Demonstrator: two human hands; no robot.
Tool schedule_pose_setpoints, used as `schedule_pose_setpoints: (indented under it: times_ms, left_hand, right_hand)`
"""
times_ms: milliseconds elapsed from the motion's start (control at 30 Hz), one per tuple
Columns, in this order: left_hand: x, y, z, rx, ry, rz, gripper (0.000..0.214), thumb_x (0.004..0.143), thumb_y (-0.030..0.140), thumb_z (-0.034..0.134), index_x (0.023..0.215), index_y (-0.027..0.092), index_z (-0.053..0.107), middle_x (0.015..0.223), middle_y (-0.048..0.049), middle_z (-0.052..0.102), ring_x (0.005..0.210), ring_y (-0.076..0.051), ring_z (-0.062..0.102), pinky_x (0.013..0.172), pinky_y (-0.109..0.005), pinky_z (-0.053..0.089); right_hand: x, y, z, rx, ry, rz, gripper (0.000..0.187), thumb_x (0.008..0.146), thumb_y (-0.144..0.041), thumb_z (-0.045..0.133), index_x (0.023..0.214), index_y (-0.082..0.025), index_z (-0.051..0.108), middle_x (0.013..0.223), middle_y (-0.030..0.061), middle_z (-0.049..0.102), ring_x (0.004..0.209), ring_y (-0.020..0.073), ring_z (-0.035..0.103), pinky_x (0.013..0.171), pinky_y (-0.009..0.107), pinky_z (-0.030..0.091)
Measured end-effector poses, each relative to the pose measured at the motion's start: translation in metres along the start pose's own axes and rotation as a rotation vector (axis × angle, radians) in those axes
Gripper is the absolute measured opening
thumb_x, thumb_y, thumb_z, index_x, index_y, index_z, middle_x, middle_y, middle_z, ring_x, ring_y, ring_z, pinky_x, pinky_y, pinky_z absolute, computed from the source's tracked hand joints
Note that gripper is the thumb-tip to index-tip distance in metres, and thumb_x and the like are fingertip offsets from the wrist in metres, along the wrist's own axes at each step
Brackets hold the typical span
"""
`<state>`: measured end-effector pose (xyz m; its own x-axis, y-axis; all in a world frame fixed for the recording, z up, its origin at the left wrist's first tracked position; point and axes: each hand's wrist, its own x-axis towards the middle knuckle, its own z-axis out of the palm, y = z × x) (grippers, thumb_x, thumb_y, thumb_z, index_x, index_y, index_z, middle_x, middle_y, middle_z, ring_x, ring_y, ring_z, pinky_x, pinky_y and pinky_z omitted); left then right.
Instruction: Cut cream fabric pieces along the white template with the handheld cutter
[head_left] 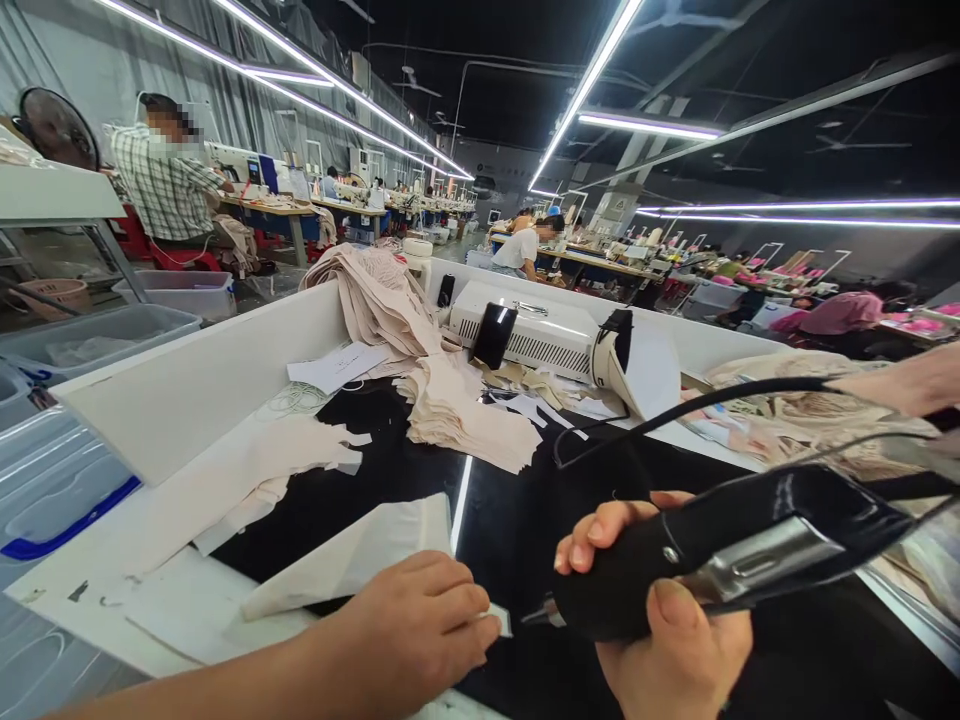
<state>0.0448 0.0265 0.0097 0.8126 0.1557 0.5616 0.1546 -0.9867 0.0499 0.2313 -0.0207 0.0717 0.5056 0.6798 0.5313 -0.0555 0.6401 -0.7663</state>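
My left hand (416, 630) is closed, fingers bent and pressed together over a pale beige fabric piece (360, 550) at the front of the black work surface (570, 520). A small white end of material sticks out past its fingertips. My right hand (682, 640) is wrapped round a black corded hand tool (780, 530) with a metal lever on its side. The tool's pointed metal tip faces left, close to the white end; whether they touch I cannot tell.
Stacked beige fabric pieces (472, 410) lie mid-table, more (247, 470) at left. A white vented machine (525, 330) and a phone (494, 334) stand behind. White side boards (217, 375) edge the table. A cable (697, 400) arches at right, near another forearm (907, 380). People sit beyond.
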Motion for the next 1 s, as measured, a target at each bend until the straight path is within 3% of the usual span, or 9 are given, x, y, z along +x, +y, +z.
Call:
schedule_pose_setpoints:
  times_ms: [200, 1000]
  left_hand:
    - [-0.002, -0.003, 0.012, -0.005, -0.055, 0.025, 0.016, 0.105, 0.025, 0.065, 0.116, 0.013, 0.063, 0.099, -0.002, 0.069, 0.093, -0.017, 0.066, 0.095, -0.032, 0.053]
    - [-0.007, 0.002, 0.008, 0.007, -0.11, -0.007, 0.02, 0.1, 0.024, 0.071, 0.115, 0.014, 0.062, 0.099, -0.0024, 0.068, 0.095, -0.018, 0.064, 0.091, -0.03, 0.053]
  right_hand:
    - [-0.007, 0.007, -0.001, 0.002, -0.03, -0.004, 0.037, 0.086, -0.045, 0.077, 0.114, -0.028, 0.06, 0.079, -0.0032, 0.066, 0.058, 0.0151, 0.062, 0.051, 0.031, 0.058]
    - [-0.009, 0.01, 0.0, 0.014, -0.023, -0.014, 0.036, 0.086, -0.044, 0.077, 0.114, -0.029, 0.06, 0.079, -0.0036, 0.065, 0.058, 0.0147, 0.062, 0.051, 0.031, 0.058]
